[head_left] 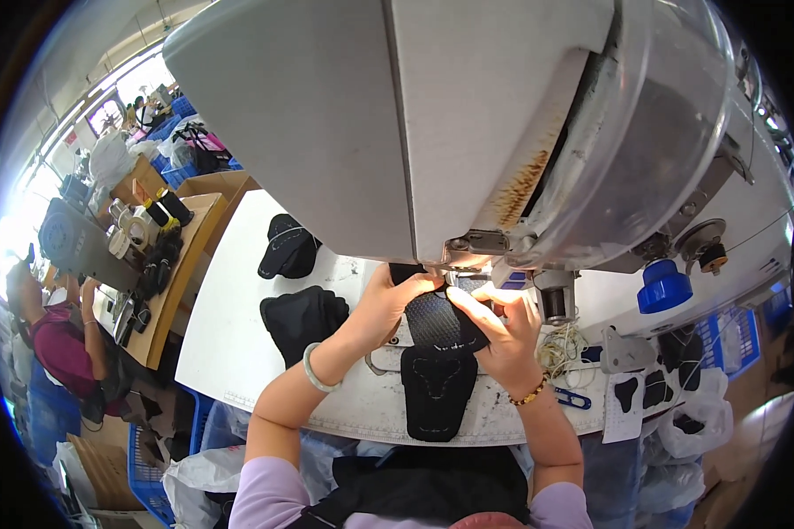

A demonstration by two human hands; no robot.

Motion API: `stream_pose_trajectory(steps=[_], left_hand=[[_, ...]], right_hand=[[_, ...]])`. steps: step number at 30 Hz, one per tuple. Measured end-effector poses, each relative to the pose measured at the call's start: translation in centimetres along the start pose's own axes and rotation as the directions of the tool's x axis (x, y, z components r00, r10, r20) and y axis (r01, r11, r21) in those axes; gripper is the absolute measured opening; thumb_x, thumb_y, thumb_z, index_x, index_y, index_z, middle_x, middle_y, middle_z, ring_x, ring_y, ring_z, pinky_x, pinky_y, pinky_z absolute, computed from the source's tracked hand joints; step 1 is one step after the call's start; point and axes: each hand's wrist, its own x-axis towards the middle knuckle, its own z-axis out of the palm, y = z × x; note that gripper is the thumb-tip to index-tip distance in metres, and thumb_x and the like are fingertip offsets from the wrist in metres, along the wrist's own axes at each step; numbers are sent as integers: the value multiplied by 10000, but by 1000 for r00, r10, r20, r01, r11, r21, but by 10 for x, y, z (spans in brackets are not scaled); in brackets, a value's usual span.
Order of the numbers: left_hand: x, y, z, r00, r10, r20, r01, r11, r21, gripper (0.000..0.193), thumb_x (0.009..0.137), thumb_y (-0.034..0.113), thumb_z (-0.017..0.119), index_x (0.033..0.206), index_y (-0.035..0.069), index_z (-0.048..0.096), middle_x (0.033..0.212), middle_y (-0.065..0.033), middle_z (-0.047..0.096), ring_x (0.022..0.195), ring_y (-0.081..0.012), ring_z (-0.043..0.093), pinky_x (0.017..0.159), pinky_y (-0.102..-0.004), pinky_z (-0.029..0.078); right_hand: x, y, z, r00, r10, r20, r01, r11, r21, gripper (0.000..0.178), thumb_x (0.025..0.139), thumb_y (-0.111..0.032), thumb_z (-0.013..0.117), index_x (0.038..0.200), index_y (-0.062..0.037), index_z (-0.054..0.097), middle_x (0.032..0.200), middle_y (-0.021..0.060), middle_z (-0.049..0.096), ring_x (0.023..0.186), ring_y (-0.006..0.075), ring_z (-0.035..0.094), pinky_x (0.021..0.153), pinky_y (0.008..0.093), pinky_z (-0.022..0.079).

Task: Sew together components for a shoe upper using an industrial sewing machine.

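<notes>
Under the head of a large grey sewing machine (326, 115), both my hands hold a black mesh-textured fabric piece (434, 323). My left hand (382, 309) grips its left side, thumb stretched toward the lit needle area. My right hand (507, 331) pinches its right edge close to the presser foot, the fingers bent. Just below hangs or lies a second black padded piece (438, 397) with light stitching, reaching the table's front edge; whether the two are joined cannot be told. The needle itself is hidden by the fingers and machine head.
Left on the white table (229, 291) lie a black stack of pieces (304, 322) and a tied black bundle (288, 247). Blue thread snips (573, 398), loose thread (563, 348) and a paper with black shapes (625, 406) are at right. A co-worker (66, 344) sits far left.
</notes>
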Motion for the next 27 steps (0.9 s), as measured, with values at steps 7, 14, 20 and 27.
stream_pose_trajectory(steps=[7, 14, 20, 27], left_hand=[[5, -7, -4, 999, 48, -20, -48, 998, -37, 221, 866, 49, 568, 1070, -34, 546, 999, -78, 608, 884, -120, 580, 800, -262, 463], [3, -18, -2, 991, 125, -37, -128, 988, -90, 151, 861, 51, 569, 985, -32, 592, 935, -55, 619, 858, -106, 575, 776, -250, 454], [-6, -20, 6, 966, 228, -123, -223, 974, 50, 137, 865, 69, 564, 929, -38, 621, 871, -33, 630, 779, -83, 569, 698, -239, 455], [-12, -19, 15, 967, 204, -150, -196, 978, 71, 147, 876, 113, 542, 915, -6, 619, 822, -17, 618, 698, -66, 560, 508, -210, 451]], right_hand=[[-2, 2, 2, 996, -78, -45, 76, 996, -47, 555, 537, 24, 550, 1050, -150, 671, 989, 29, 550, 781, 213, 527, 665, 320, 435], [-11, 10, 3, 988, -111, -108, 102, 991, -90, 431, 599, 0, 547, 994, -122, 670, 998, 44, 596, 789, 212, 569, 636, 307, 467], [-25, 23, 6, 993, -37, -116, 30, 998, -63, 469, 598, 62, 523, 1013, -100, 671, 975, 73, 630, 740, 193, 590, 590, 267, 490], [-34, 36, 11, 983, 178, -37, -175, 982, 66, 279, 657, -153, 630, 927, -114, 691, 952, 67, 619, 797, 228, 566, 725, 370, 419]])
